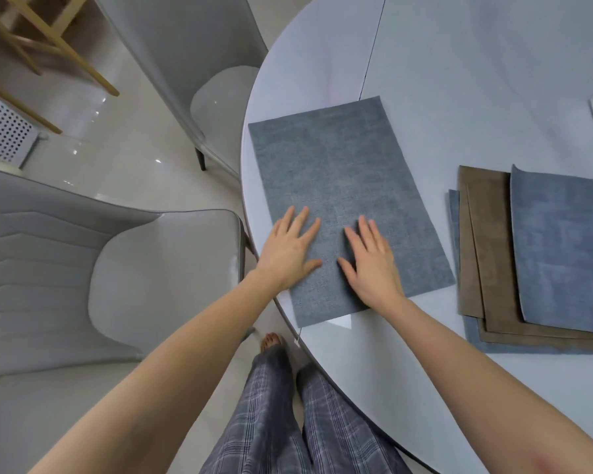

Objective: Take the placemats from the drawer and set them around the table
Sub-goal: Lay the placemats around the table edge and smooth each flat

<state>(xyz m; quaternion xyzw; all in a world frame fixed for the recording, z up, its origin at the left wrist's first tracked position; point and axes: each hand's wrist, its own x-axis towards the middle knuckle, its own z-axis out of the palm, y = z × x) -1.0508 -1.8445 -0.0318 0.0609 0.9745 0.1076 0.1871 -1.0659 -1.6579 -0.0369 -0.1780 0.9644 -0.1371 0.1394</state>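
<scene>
Round pale table [459, 63]; flat hands [329, 254] on woven rectangular placemat [339, 172]

Grey-blue placemat [339, 186]: flat, at desk's 9 o'clock edge. Placemat stack [541, 261], blue and brown: fanned, 3 o'clock.

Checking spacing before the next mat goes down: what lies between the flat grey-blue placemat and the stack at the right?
Only bare tabletop: in the head view, a narrow strip separates the placemat from the stack.
</scene>
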